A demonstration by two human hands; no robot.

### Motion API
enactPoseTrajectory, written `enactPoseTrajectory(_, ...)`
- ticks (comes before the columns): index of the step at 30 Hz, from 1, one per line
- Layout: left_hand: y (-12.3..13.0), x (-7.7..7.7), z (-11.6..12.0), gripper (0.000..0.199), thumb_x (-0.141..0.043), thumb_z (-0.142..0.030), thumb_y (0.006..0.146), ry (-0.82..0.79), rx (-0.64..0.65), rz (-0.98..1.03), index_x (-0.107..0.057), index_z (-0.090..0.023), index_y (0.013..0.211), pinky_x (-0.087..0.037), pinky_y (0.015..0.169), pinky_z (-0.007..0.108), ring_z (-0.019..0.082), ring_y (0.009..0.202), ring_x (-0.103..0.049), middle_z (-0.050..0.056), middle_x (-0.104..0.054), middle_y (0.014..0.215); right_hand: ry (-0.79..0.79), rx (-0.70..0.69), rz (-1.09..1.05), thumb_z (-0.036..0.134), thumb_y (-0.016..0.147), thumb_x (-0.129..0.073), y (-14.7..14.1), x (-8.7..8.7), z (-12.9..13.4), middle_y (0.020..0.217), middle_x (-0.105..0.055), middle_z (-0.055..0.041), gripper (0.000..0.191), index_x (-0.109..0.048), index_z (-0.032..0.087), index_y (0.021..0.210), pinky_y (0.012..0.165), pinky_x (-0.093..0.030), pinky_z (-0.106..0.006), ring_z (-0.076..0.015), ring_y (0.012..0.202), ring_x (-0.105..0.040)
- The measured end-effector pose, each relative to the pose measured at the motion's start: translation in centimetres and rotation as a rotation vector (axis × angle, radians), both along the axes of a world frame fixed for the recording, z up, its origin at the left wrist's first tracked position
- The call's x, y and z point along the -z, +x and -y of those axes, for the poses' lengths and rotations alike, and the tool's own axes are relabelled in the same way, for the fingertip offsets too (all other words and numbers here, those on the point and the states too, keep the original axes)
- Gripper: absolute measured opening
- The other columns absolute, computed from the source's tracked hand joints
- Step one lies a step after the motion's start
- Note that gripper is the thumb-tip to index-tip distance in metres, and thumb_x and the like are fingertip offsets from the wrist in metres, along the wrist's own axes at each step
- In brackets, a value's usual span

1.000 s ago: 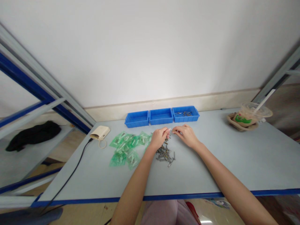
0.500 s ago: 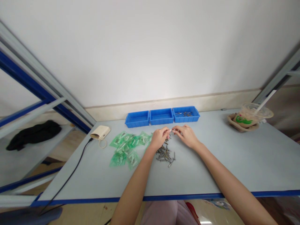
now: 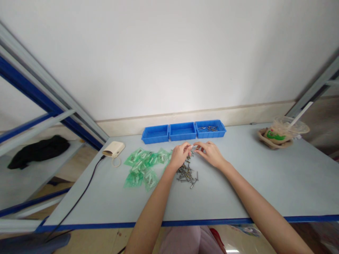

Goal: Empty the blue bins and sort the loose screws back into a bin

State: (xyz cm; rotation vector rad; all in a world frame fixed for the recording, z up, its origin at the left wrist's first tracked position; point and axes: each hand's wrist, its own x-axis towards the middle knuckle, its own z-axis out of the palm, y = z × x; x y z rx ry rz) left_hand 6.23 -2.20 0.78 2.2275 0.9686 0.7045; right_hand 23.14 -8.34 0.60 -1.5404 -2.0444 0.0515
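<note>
My left hand point(image 3: 180, 155) and my right hand point(image 3: 209, 153) meet fingertip to fingertip above the far end of a pile of metal pins point(image 3: 186, 173). Left thumb and fingers pinch a small whitish piece, too small to make out. The right thumb and index finger close on the other end of it, or on something thin beside it. Green plastic bags point(image 3: 143, 164) with small parts inside lie left of my left hand. Beyond my hands, the right blue bin point(image 3: 211, 134) holds a few metal pins, while the middle bin point(image 3: 182, 137) and left bin point(image 3: 155, 140) show bare bottoms.
A cream-coloured device point(image 3: 113, 149) with a loop and a black cable point(image 3: 84, 192) sits at the table's left. At the right, a plastic cup point(image 3: 278, 133) with a straw stands in a brown holder. The wall rises behind the bins.
My right fingertips have shifted very slightly at the small piece. My left hand, the pile, the bags and the bins look the same.
</note>
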Motion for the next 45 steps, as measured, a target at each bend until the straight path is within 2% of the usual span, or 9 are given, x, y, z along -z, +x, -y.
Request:
enactPoseTrajectory(4,0.04,-0.07,0.01,0.038,-0.035,-0.043,0.09,-0.008,0.001,-0.008,-0.059,-0.018,0.073,-0.042,0.064,0.022,0.012,0.061,-0.056,0.0,-0.064,0.063,0.033,-0.033,-0.005,0.032,0.094,-0.037,0.15,0.28,-0.14,0.092,-0.07,-0.004,0.027,-0.062,0.022,0.097,0.074,-0.038,-0.029,-0.0159,0.077,-0.063)
enactPoseTrajectory(9,0.09,0.11,0.0,0.03,-0.04,-0.043,0.088,-0.025,0.017,-0.003,-0.059,-0.019,0.085,-0.042,0.062,0.021,0.012,0.057,-0.055,-0.003,-0.063,0.061,0.012,-0.013,0.003,0.033,0.094,-0.036,0.05,0.24,-0.12,0.086,-0.07,-0.0032,0.028,-0.061,0.022,0.1,0.074,-0.037,-0.029,-0.0157,0.072,-0.062)
enactPoseTrajectory(12,0.11,0.23,-0.01,0.034,-0.037,-0.042,0.089,-0.003,0.012,0.013,-0.058,-0.019,0.076,-0.041,0.063,0.021,0.011,0.057,-0.055,-0.002,-0.062,0.06,0.003,0.0,-0.001,0.035,0.092,-0.042,-0.07,0.1,-0.02,0.083,-0.07,-0.0028,0.026,-0.058,0.021,0.106,0.075,-0.037,-0.03,-0.0157,0.069,-0.061)
enactPoseTrajectory(17,0.08,0.14,-0.08,0.043,-0.034,-0.045,0.09,0.003,0.021,0.01,-0.055,-0.017,0.063,-0.041,0.063,0.021,0.011,0.058,-0.054,-0.001,-0.061,0.06,0.016,-0.034,-0.013,0.028,0.093,-0.039,0.09,0.1,-0.03,0.089,-0.07,-0.0027,0.024,-0.062,0.021,0.093,0.074,-0.036,-0.029,-0.0151,0.073,-0.062)
enactPoseTrajectory(23,0.03,0.22,-0.15,0.042,-0.036,-0.043,0.09,0.02,0.002,0.035,-0.054,-0.017,0.062,-0.039,0.061,0.021,0.011,0.054,-0.053,-0.002,-0.059,0.055,-0.011,-0.041,-0.005,0.034,0.089,-0.049,0.03,0.16,-0.03,0.083,-0.07,-0.0009,0.023,-0.058,0.022,0.106,0.074,-0.036,-0.029,-0.0146,0.068,-0.061)
enactPoseTrajectory(28,0.12,0.24,-0.03,0.045,-0.036,-0.047,0.089,0.02,-0.004,0.032,-0.053,-0.017,0.059,-0.038,0.06,0.021,0.01,0.054,-0.053,-0.002,-0.059,0.054,0.019,-0.042,0.001,0.035,0.092,-0.04,-0.17,0.14,-0.02,0.088,-0.07,-0.0025,0.026,-0.062,0.021,0.093,0.073,-0.035,-0.028,-0.0156,0.074,-0.062)
enactPoseTrajectory(34,0.1,0.25,-0.07,0.034,-0.04,-0.044,0.088,-0.028,0.039,0.03,-0.059,-0.018,0.077,-0.039,0.059,0.021,0.011,0.055,-0.054,-0.003,-0.062,0.059,0.0,0.004,0.012,0.035,0.095,-0.034,-0.12,0.02,-0.02,0.085,-0.07,-0.0032,0.033,-0.063,0.02,0.094,0.074,-0.035,-0.029,-0.0153,0.071,-0.061)
enactPoseTrajectory(38,0.1,0.34,-0.1,0.04,-0.037,-0.045,0.089,-0.019,0.023,0.037,-0.057,-0.017,0.068,-0.04,0.061,0.02,0.011,0.055,-0.054,-0.002,-0.062,0.058,0.003,0.003,0.012,0.037,0.092,-0.041,-0.16,-0.03,0.04,0.085,-0.07,-0.0029,0.029,-0.059,0.02,0.105,0.076,-0.036,-0.029,-0.0155,0.069,-0.061)
enactPoseTrajectory(45,0.13,0.57,-0.21,0.035,-0.041,-0.047,0.087,-0.034,0.029,0.05,-0.059,-0.018,0.077,-0.039,0.057,0.02,0.011,0.052,-0.053,-0.003,-0.062,0.057,-0.006,-0.007,0.012,0.036,0.095,-0.033,-0.15,0.01,0.04,0.088,-0.07,-0.0025,0.033,-0.062,0.021,0.093,0.074,-0.035,-0.028,-0.0159,0.074,-0.062)
